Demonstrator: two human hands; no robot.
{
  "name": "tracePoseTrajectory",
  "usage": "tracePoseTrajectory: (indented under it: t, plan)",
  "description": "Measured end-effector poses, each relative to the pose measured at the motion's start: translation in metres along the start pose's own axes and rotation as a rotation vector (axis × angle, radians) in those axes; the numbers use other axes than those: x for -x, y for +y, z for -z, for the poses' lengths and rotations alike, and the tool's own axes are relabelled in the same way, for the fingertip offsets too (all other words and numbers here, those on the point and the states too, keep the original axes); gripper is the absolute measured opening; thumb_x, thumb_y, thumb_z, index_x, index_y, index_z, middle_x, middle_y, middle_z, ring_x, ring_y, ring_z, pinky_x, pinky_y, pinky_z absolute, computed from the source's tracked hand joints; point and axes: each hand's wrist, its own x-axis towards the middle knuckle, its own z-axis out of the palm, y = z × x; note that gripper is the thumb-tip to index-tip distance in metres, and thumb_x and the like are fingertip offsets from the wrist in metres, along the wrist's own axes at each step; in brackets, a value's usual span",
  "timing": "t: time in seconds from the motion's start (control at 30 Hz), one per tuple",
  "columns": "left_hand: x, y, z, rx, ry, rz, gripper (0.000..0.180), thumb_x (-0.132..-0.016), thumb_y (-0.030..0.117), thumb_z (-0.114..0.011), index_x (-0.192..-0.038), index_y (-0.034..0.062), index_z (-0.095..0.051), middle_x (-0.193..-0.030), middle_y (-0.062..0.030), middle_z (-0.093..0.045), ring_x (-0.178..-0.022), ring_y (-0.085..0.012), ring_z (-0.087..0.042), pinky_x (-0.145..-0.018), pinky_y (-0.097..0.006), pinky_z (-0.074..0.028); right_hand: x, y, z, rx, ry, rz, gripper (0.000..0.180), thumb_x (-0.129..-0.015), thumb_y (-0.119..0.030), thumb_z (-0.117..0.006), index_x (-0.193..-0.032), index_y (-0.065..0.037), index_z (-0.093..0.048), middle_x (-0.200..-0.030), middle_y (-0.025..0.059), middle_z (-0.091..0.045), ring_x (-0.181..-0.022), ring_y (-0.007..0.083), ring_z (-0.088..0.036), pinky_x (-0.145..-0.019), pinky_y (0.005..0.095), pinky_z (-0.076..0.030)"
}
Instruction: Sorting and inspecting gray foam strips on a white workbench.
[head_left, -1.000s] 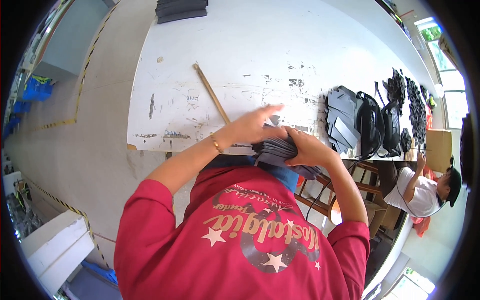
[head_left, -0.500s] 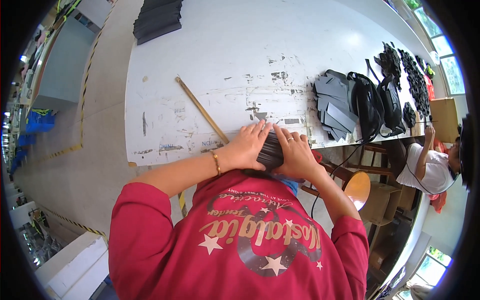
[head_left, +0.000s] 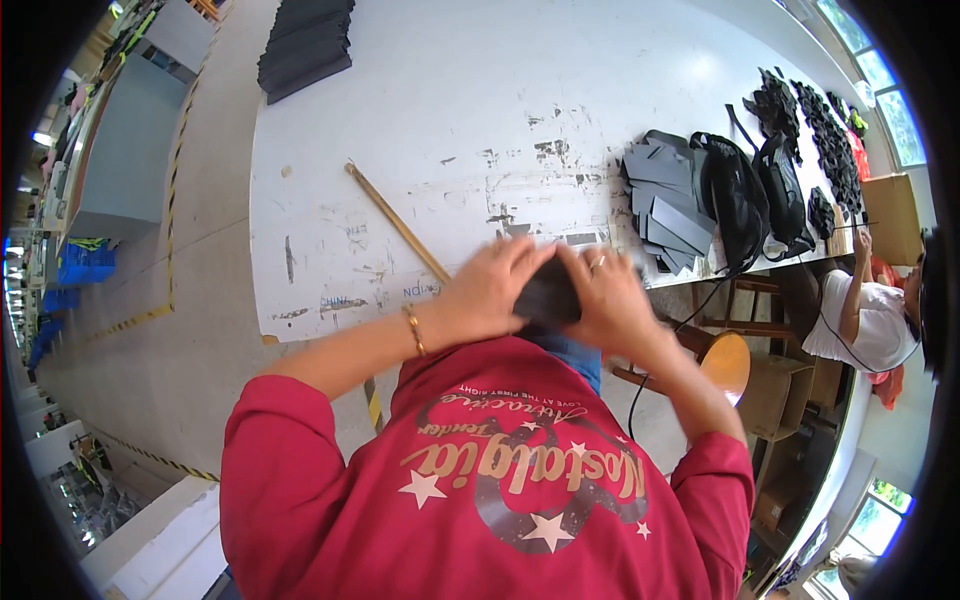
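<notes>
Both hands on one dark stack (head_left: 548, 297), at the near edge of the counter (head_left: 420, 110), right in front of the torso. Left hand (head_left: 490, 290) grips its left side, right hand (head_left: 614, 298) grips its right side, thumbs toward the body; both hands a bit blurred, some fingertips hard to make out. Brown stick (head_left: 398, 222) lies slantwise on the counter, near end close to left hand. Second dark stack (head_left: 307, 45) at the far left, well apart. Right side: grey flat pieces (head_left: 668, 205) in an overlapping pile, black bags (head_left: 737, 205) just beside. Co-worker (head_left: 868, 320) seated farther right.
</notes>
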Motion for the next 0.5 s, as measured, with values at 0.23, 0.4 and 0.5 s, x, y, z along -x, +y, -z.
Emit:
tracePoseTrajectory:
  t: [0.23, 0.4, 0.5]
  plan:
    - [-0.055, -0.021, 0.095, -0.303, 0.330, -0.120, 0.099, -0.058, 0.010, -0.085, -0.146, 0.0059, -0.038, -0.131, -0.0108, -0.046, -0.125, -0.0294, -0.047, -0.102, -0.043, -0.040, -0.082, -0.011, 0.086, 0.247, 0.358, 0.102, 0.102, -0.061, -0.019, -0.083, -0.149, -0.004, -0.034, -0.118, 0.0180, -0.053, -0.107, 0.0332, -0.051, -0.097, 0.0456, -0.037]
    - [-0.046, -0.110, 0.012, -0.320, -0.069, 0.115, 0.123, -0.059, 0.041, -0.090, -0.155, 0.0080, -0.020, -0.160, -0.0164, -0.018, -0.147, -0.0402, -0.017, -0.113, -0.064, -0.021, -0.134, 0.059, -0.044, -0.023, 0.131, 0.045, 0.117, -0.055, -0.035, -0.090, -0.151, -0.005, -0.028, -0.141, 0.0185, -0.042, -0.129, 0.0375, -0.039, -0.111, 0.0493, -0.028]
    - [-0.040, -0.084, 0.038, -0.346, 0.027, 0.180, 0.116, -0.063, 0.040, -0.086, -0.153, 0.0014, -0.024, -0.161, -0.0191, -0.016, -0.149, -0.0417, -0.012, -0.113, -0.069, -0.014, -0.132, 0.048, -0.038, -0.053, 0.081, 0.017, 0.121, -0.054, -0.035, -0.090, -0.151, -0.004, -0.026, -0.144, 0.0175, -0.040, -0.133, 0.0366, -0.037, -0.112, 0.0501, -0.026]
